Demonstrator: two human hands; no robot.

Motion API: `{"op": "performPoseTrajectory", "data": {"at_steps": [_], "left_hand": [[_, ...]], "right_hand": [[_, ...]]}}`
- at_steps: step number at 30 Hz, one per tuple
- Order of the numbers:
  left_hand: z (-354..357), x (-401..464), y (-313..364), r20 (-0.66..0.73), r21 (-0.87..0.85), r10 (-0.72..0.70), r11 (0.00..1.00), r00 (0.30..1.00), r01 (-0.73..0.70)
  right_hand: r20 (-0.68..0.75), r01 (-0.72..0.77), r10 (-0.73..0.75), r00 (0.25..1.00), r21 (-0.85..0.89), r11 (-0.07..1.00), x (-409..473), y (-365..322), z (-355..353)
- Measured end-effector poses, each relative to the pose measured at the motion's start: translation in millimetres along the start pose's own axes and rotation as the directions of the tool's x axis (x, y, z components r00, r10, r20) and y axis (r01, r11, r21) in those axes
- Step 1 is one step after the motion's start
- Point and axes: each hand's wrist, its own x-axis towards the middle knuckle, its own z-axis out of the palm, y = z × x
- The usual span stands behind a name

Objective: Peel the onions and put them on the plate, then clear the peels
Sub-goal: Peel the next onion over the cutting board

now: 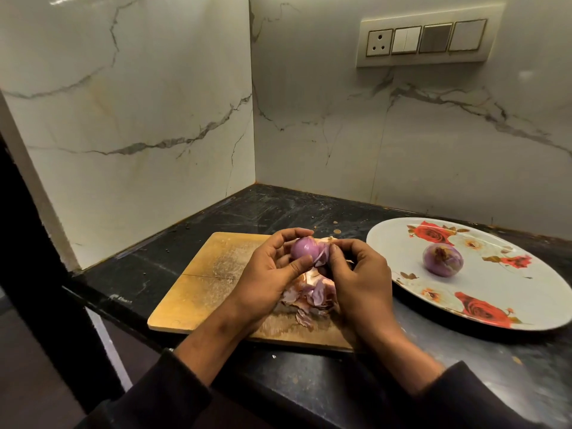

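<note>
Over the board, our left hand cups the onion; our right hand pinches a skin flap. We should pull slowly, keeping it whole.

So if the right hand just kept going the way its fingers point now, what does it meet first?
The right hand has its fingers curled toward the left, pinching a loose peel on the onion. Going on, it would likely meet that onion first, then the left hand behind it.
</note>
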Motion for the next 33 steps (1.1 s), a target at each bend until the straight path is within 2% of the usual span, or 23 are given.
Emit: {"op": "performPoseTrajectory", "data": {"at_steps": [3,9,15,20,25,33], "left_hand": [[-1.2,0.3,-0.6,-0.015,0.001,0.020,1.000,1.000,-0.020],[-0.6,0.2,-3.0,-0.014,0.106,0.093,0.990,0.996,-0.091],[-3.3,1.6,-4.9,-0.002,0.143,0.128,0.982,0.992,-0.127],[-2.8,0.3,-3.6,-0.009,0.156,0.114,0.981,0.993,-0.111],[0.2,-1.7,0.8,0.032,0.173,0.115,0.978,0.993,-0.119],[-1.0,-0.3,-1.0,-0.036,0.097,0.055,0.994,0.998,-0.051]], "right_hand": [[0.034,-0.028,0.026,0.999,0.043,0.999,0.6,1.1,0.1],[0.171,0.024,-0.049,0.984,0.144,0.989,-4.2,-6.4,0.4],[0.181,-0.121,0.072,0.981,0.278,0.953,-2.9,-2.6,1.0],[0.110,-0.077,0.057,0.992,0.187,0.979,0.4,-0.9,-1.8],[0.143,-0.117,0.092,0.985,0.174,0.978,0.1,1.8,-0.9],[0.200,-0.204,0.138,0.970,0.362,0.910,-1.9,-5.2,-3.9]]}}
